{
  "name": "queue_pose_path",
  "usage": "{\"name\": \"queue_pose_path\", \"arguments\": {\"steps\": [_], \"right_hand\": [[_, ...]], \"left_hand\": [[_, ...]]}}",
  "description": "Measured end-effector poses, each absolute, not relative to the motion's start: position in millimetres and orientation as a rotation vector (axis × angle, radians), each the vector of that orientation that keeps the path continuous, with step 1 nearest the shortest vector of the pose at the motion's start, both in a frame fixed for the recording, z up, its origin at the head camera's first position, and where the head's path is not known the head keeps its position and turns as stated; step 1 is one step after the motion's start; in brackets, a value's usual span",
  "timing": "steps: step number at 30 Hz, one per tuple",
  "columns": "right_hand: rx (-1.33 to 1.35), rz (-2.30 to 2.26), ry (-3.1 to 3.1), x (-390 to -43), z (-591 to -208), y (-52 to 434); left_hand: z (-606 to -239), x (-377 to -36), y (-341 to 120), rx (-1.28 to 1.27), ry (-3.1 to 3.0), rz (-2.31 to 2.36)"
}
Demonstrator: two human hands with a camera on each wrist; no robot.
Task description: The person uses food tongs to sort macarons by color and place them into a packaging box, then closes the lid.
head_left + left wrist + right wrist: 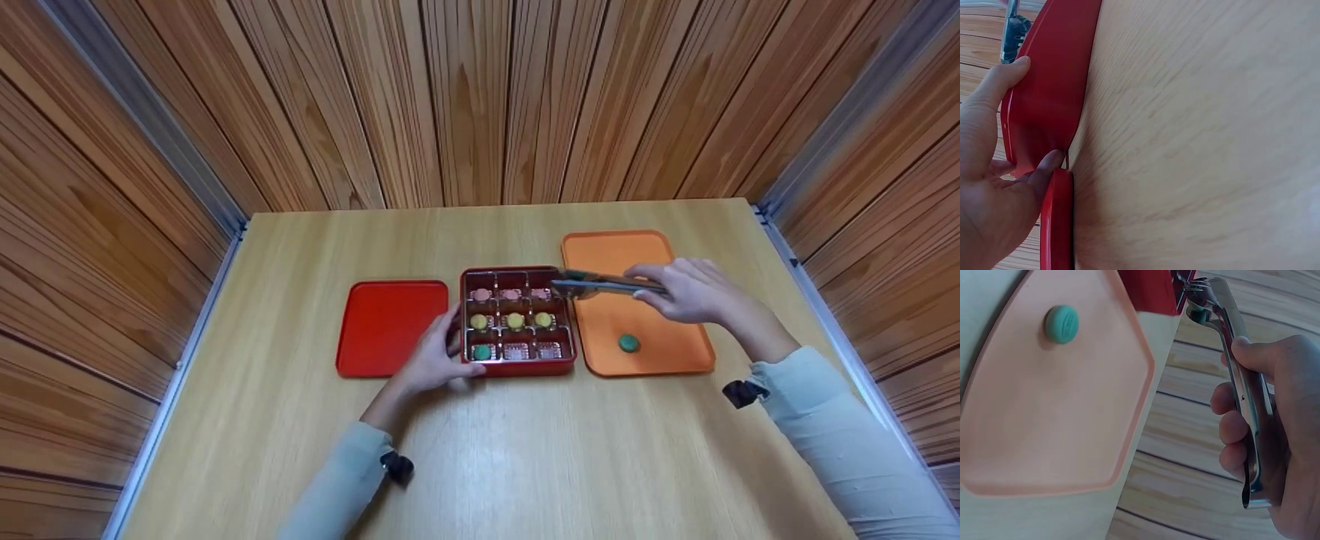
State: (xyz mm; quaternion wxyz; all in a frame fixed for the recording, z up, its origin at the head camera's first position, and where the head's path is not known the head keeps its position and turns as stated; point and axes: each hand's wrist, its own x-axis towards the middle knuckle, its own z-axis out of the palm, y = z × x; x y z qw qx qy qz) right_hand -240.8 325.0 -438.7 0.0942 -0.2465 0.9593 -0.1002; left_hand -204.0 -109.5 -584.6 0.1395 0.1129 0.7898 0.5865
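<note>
A red compartment box (517, 366) stands mid-table with a far row of pink sweets, a middle row of yellow ones, and one green sweet (481, 352) in the near left cell. My left hand (450, 345) grips the box's near left corner, thumb and fingers against its wall (1055, 84). My right hand (660, 289) holds metal tongs (607, 283) whose tips hover over the box's far right corner. The tongs (1241, 382) pinch a small green sweet (1201, 315). Another green sweet (628, 343) lies on the orange tray (652, 247).
The red lid (390, 326) lies flat just left of the box, its edge (1057, 225) beside my fingers. Wooden slat walls close in the table on three sides. The two near right cells of the box hold only paper cups.
</note>
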Motion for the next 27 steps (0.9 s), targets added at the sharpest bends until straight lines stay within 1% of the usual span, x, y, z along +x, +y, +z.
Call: {"name": "queue_pose_path", "arguments": {"steps": [8, 27], "right_hand": [[-0.885, -0.267, 2.852, -238, -440, 305], [-1.08, -0.205, 2.795, -224, -447, 268]], "left_hand": [[-583, -204, -109, 0.301, 2.29, 1.674], [-584, -204, -109, 0.307, 2.32, 1.657]]}}
